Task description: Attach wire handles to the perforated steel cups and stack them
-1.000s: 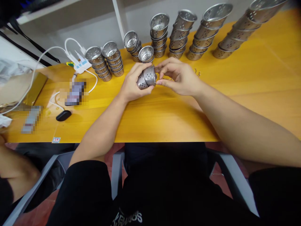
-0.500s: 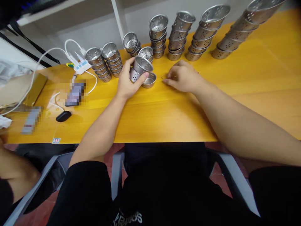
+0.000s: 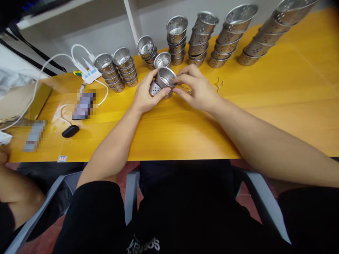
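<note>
My left hand (image 3: 148, 92) is closed around a small perforated metal cup (image 3: 166, 77), which is tilted with its open mouth up. Another perforated cup (image 3: 155, 89) sits under it, also against my left palm, and part of a third shows below my thumb. At the right side of the held cup, the fingers of my right hand (image 3: 192, 86) are pinched by its rim. They seem to hold a thin curved wire hook, mostly hidden by the fingertips. More wire hooks (image 3: 218, 84) lie on the table behind my right hand.
Stacks of perforated metal cups (image 3: 176, 42) stand along the back of the yellow table (image 3: 185, 134). To the left are a white power strip (image 3: 91, 74) with cables, a phone (image 3: 84, 106) and a black oval case (image 3: 70, 131). Another person's arm (image 3: 18, 187) shows at far left.
My right hand has moved left from the wire hooks on the table to the rim of the held cup. My left hand has lowered and turned that cup slightly.
</note>
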Available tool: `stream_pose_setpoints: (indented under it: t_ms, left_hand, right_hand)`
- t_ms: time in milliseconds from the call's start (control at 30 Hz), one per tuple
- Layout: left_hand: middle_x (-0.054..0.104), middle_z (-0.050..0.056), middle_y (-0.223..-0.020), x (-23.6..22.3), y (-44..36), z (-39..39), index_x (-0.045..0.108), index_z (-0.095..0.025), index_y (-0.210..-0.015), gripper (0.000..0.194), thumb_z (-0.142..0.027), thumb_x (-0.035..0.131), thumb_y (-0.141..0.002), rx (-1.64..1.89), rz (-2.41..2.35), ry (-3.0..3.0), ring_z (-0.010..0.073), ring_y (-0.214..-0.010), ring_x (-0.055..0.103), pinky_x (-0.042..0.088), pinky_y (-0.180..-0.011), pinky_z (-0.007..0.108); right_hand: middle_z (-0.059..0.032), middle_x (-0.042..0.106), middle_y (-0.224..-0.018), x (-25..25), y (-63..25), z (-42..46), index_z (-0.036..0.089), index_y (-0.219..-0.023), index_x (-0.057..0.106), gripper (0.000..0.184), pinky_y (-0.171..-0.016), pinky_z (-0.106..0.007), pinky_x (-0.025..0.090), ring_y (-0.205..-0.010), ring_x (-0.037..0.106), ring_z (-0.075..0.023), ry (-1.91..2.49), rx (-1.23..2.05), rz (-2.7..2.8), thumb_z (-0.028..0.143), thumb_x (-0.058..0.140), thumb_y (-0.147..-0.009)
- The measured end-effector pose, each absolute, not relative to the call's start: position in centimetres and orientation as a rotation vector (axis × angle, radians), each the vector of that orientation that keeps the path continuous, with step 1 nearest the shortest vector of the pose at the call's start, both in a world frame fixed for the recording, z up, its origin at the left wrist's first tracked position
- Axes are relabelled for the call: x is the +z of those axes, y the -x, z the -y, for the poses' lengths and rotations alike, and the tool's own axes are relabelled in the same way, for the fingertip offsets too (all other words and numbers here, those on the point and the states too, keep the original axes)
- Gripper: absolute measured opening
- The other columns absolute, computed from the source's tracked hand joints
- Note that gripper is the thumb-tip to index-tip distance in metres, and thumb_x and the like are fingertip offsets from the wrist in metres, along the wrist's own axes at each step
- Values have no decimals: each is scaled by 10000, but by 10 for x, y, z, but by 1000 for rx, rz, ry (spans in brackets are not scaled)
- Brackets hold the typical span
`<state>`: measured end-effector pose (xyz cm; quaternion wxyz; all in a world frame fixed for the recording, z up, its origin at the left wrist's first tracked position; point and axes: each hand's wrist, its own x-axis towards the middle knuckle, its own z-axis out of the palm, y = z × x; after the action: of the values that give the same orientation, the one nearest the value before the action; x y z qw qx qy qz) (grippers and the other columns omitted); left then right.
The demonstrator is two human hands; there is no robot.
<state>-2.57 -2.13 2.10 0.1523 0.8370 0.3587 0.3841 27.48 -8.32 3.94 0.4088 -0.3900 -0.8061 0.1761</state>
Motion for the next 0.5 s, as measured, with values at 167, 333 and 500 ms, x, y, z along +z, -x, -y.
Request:
stream_pose_setpoints:
  t_ms: [167,333,500]
  left_hand:
    - [866,140,-1668,24,31,17,779,-356,-1694,1147,-1198,810,-916,1204,-983,-2265,441,-1672,812,549,-1562,628]
    - [907,128,-1355,7,44,-8,904,-296,-1347,1004,-1198,822,-912,1420,-1031,-1825,389,-1468,880,636,-1446,606]
    - [861,114,-1375,-7,41,-18,863,-296,-1280,964,-1129,1002,-814,1484,-1024,-1471,366,-1448,868,745,-1307,615]
  right_hand:
    - [-141,799,-1569,30,-275,75,477,-1392,911,411,-1366,-867,655,-1577,712,-545,978,403,1923,811,845,-1162]
    - [-139,794,-1559,20,-289,56,439,-1272,887,500,-1290,-816,733,-1565,713,-533,947,391,1760,905,904,-1091]
    - [-144,813,-1517,15,-289,54,447,-1333,875,492,-1310,-803,714,-1598,690,-515,1005,433,1805,881,915,-1103]
